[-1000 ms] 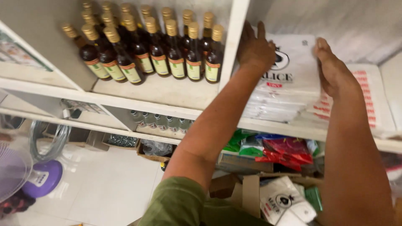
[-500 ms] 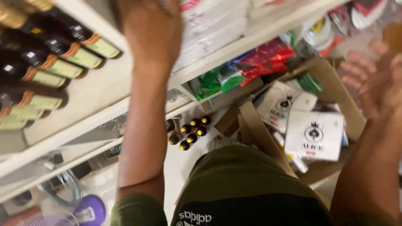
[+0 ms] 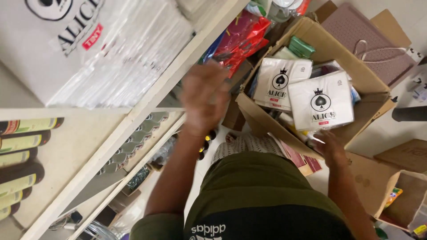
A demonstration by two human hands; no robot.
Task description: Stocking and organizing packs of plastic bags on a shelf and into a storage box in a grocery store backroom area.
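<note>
At the right of centre in the frame, the right hand (image 3: 332, 149) grips the lower edge of a white, square, plastic-wrapped pack of paper napkins with a black spade emblem (image 3: 321, 106). The fingers are closed on that edge, though the pack hides part of them. The pack lies nearly flat, slightly tilted, at the top of an open brown cardboard box (image 3: 356, 66); its printed face is turned up toward the camera, and its longer side runs from lower left to upper right of the frame. Just to its left, touching or overlapping it, lies a second white napkin pack of the same kind (image 3: 281, 82), with green packets (image 3: 302, 46) beyond it in the box.

The left hand (image 3: 204, 100) hangs in mid-frame, blurred, fingers spread wide and holding nothing, in front of the edge of a white wooden shelf (image 3: 147, 111).

In the upper left, on the shelf, sits a stack of large white plastic-wrapped packs (image 3: 111, 49). At the left edge lie dark glass bottles with yellow-green labels (image 3: 22, 151). Red and green foil bags (image 3: 242, 38) lie above the left hand.
</note>
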